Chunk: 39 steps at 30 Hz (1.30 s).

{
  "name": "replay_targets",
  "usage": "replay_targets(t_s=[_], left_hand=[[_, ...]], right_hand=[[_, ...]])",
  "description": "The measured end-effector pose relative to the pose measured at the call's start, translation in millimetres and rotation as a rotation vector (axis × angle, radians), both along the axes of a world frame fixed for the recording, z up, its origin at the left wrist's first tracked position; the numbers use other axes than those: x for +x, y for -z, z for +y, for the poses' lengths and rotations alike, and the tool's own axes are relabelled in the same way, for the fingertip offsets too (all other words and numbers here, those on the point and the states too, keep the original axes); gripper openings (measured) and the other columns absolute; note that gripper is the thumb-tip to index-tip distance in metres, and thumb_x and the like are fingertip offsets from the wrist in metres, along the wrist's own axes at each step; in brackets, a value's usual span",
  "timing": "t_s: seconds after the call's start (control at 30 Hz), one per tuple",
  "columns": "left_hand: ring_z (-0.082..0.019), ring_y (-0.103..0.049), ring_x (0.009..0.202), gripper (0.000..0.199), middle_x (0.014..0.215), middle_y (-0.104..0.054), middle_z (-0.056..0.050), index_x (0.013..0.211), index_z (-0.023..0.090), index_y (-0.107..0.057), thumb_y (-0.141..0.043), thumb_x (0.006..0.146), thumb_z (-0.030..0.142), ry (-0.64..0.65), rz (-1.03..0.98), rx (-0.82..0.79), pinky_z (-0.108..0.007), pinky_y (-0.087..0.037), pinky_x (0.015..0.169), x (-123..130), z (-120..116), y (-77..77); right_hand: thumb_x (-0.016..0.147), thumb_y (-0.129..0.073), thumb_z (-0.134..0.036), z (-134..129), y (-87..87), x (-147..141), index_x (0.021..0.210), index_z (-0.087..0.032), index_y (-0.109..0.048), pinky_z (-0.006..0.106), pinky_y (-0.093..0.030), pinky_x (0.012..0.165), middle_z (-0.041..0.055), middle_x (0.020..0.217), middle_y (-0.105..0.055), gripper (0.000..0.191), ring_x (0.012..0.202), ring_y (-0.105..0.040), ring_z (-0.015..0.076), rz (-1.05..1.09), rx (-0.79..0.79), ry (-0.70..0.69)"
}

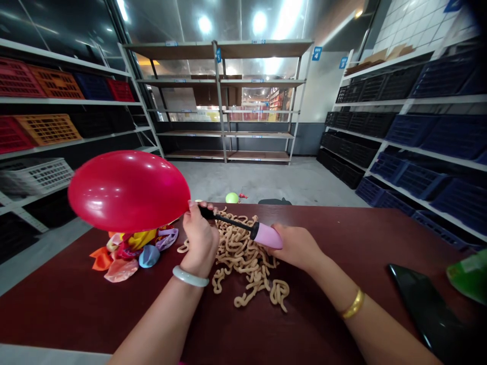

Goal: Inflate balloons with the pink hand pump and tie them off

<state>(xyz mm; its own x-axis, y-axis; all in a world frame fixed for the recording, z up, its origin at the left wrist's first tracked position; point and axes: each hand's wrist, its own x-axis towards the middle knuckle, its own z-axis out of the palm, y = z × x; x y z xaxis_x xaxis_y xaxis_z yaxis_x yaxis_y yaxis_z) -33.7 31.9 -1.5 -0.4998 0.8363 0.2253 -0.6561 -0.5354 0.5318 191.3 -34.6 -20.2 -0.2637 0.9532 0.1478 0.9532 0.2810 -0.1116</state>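
Note:
A large inflated red balloon (129, 191) sits at the left, its neck end pinched by my left hand (200, 233) over the black nozzle of a hand pump. The pump (266, 235) has a pink-purple body and a black rod that spans the gap between my hands. My right hand (297, 246) is wrapped round the pink end. Under the pump lies a pile of tan, twisted, string-like pieces (243, 258). Deflated balloons (131, 251) in several colours are heaped on the table below the red balloon.
The dark red table (335, 228) also bears a black phone-like slab (422, 304) and a green object (470, 276) at the right. A light green balloon (232, 197) lies beyond the far edge. Shelves with crates (441, 134) flank both sides; a rack (220, 101) stands ahead.

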Motion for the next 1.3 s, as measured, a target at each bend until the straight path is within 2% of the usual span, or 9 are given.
replay_targets(t_s=[0.27, 0.43, 0.67, 0.87, 1.0, 1.1, 1.2, 1.3], left_hand=[[-0.01, -0.053, 0.056, 0.029, 0.066, -0.053, 0.003, 0.077, 0.02, -0.043, -0.067, 0.079, 0.034, 0.117, 0.016, -0.116, -0.024, -0.046, 0.057, 51.0, -20.9, 20.1], [-0.011, -0.054, 0.058, 0.024, 0.067, -0.053, 0.003, 0.078, 0.02, -0.045, -0.065, 0.08, 0.032, 0.18, 0.042, -0.111, -0.025, -0.046, 0.057, 63.8, -29.7, 21.8], [-0.013, -0.058, 0.058, 0.017, 0.067, -0.057, 0.001, 0.079, 0.018, -0.05, -0.064, 0.077, 0.027, 0.268, 0.002, -0.147, -0.028, -0.048, 0.06, 50.0, -25.0, 13.3], [-0.016, -0.064, 0.063, 0.014, 0.069, -0.064, -0.003, 0.079, 0.016, -0.053, -0.063, 0.074, 0.025, 0.238, 0.005, -0.196, -0.032, -0.051, 0.067, 43.1, -16.9, 13.7], [-0.018, -0.067, 0.072, 0.007, 0.074, -0.068, -0.006, 0.076, 0.015, -0.053, -0.055, 0.081, 0.021, 0.188, -0.041, -0.214, -0.032, -0.052, 0.074, 20.2, -4.8, 7.7], [-0.017, -0.068, 0.079, 0.013, 0.079, -0.07, -0.008, 0.07, 0.016, -0.05, -0.051, 0.083, 0.016, 0.136, -0.098, -0.252, -0.031, -0.051, 0.08, -3.3, 4.6, 1.6], [-0.016, -0.068, 0.082, 0.017, 0.084, -0.071, -0.008, 0.069, 0.015, -0.053, -0.05, 0.085, 0.015, 0.209, -0.116, -0.294, -0.029, -0.051, 0.08, -14.0, 7.8, -1.1], [-0.016, -0.067, 0.085, 0.017, 0.087, -0.071, -0.008, 0.071, 0.014, -0.057, -0.051, 0.087, 0.015, 0.326, -0.113, -0.296, -0.028, -0.051, 0.079, -11.1, 6.0, -1.3]], right_hand=[[0.08, -0.057, -0.055, -4.3, -0.8, -11.4, 0.106, -0.023, -0.055, 0.03, -0.039, 0.063, 0.0058, 0.092, -0.071, 0.041, 0.082, -0.067, 0.0254, 0.05, -0.036, 0.021], [0.08, -0.058, -0.054, -5.3, 0.1, -14.5, 0.108, -0.023, -0.055, 0.03, -0.039, 0.064, 0.0067, 0.094, -0.071, 0.041, 0.083, -0.067, 0.0252, 0.09, -0.05, 0.034], [0.08, -0.056, -0.058, -3.6, -2.5, -14.0, 0.108, -0.024, -0.055, 0.029, -0.039, 0.061, 0.0053, 0.092, -0.071, 0.044, 0.079, -0.068, 0.0256, 0.077, -0.036, 0.053], [0.081, -0.054, -0.06, -2.7, 0.1, -13.6, 0.108, -0.024, -0.055, 0.03, -0.04, 0.063, 0.0061, 0.094, -0.07, 0.045, 0.082, -0.067, 0.0255, 0.073, -0.044, 0.059], [0.08, -0.053, -0.062, -0.1, 3.1, -8.1, 0.105, -0.024, -0.055, 0.031, -0.039, 0.062, 0.006, 0.091, -0.07, 0.045, 0.08, -0.067, 0.0259, 0.053, -0.038, 0.061], [0.079, -0.051, -0.065, 5.2, 0.4, 2.6, 0.102, -0.024, -0.057, 0.031, -0.038, 0.062, 0.0067, 0.091, -0.07, 0.048, 0.08, -0.066, 0.0263, 0.047, -0.081, 0.082], [0.077, -0.053, -0.064, 12.1, -7.0, 21.0, 0.103, -0.024, -0.058, 0.03, -0.038, 0.062, 0.0066, 0.097, -0.07, 0.048, 0.084, -0.066, 0.0268, 0.073, -0.086, 0.153], [0.074, -0.058, -0.061, 18.9, -13.6, 47.6, 0.103, -0.024, -0.061, 0.03, -0.038, 0.063, 0.0079, 0.105, -0.068, 0.047, 0.09, -0.064, 0.026, 0.087, -0.11, 0.218]])
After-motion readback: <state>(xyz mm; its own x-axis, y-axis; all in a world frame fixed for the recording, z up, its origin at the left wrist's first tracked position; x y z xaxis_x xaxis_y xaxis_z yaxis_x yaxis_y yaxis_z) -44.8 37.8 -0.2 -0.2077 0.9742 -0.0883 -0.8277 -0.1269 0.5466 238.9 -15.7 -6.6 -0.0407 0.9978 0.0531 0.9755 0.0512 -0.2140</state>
